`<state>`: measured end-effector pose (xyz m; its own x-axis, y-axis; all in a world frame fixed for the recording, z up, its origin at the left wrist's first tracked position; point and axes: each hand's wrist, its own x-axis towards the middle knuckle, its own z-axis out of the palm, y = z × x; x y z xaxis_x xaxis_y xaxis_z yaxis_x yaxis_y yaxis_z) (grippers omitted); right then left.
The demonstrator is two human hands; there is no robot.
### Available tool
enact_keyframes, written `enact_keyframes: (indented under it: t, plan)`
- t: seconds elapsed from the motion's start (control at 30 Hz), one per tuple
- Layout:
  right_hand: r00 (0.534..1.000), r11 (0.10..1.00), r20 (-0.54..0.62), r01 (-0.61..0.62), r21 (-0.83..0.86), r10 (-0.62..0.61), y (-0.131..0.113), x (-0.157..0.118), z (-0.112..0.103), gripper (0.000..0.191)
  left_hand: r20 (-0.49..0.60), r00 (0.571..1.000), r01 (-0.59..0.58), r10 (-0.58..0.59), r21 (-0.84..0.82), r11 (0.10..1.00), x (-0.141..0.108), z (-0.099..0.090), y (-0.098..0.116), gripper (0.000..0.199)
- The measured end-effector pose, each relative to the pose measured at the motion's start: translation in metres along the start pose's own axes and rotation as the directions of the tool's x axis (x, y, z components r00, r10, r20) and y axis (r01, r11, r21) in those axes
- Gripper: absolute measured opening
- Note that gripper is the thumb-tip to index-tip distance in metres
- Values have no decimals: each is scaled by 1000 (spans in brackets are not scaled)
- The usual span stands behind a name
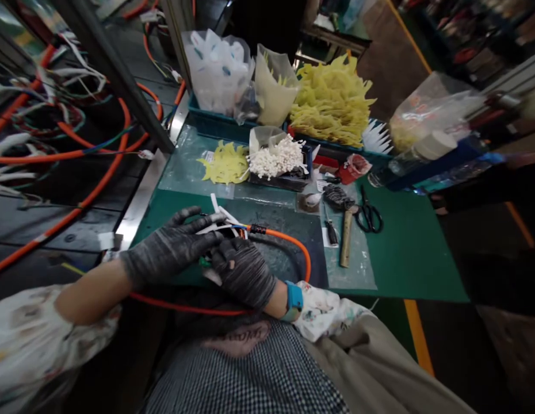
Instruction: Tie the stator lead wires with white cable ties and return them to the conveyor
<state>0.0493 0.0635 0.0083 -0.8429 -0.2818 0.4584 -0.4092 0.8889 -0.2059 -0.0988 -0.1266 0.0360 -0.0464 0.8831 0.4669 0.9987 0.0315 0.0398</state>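
An orange cable (293, 237) loops over the dark mat, and its end fans out into white-sleeved wires (226, 215) between my hands. My left hand (164, 247), in a grey glove, reaches over these wires with fingers stretched and spread; some white sleeves lie between thumb and forefinger. Curled close beside it, my gloved right hand (245, 273) is closed around the wire bundle near the cable's end. Its fingers hide what exactly they press on. A small green piece (204, 261) shows below the fingertips. Black wrapping (258, 229) circles the cable just right of the wires.
A hammer (346, 238), black scissors (369, 214) and a small screwdriver (332, 232) lie to the right. Behind are white cable ties (276, 155), yellow pieces (226, 164), a larger yellow pile (332, 100) and a plastic bag (218, 72). Orange cables (116, 167) hang left, beside a metal post (116, 75).
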Motion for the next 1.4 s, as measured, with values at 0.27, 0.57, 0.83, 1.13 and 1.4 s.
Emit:
enact_keyframes:
  t: [0.27,0.57,0.83,1.13,1.4]
  plan:
    - [960,976,-255,158,149,-116,28,-14,-9,29,269,961,71,-64,-15,997,26,-9,4,24]
    - [770,341,-92,-169,925,631,63,-16,-27,57,91,986,153,-140,-159,975,26,-16,33,31]
    - [806,435,-98,-208,876,584,58,-20,-28,52,85,943,313,-322,108,944,16,-12,72,37]
    - [969,730,-140,-53,682,201,30,-5,-37,28,-172,883,470,-437,348,811,-21,23,130,32]
    - [1000,999,13,-12,-38,12,12,-8,-10,27,-226,918,271,-326,-243,931,-37,5,88,30]
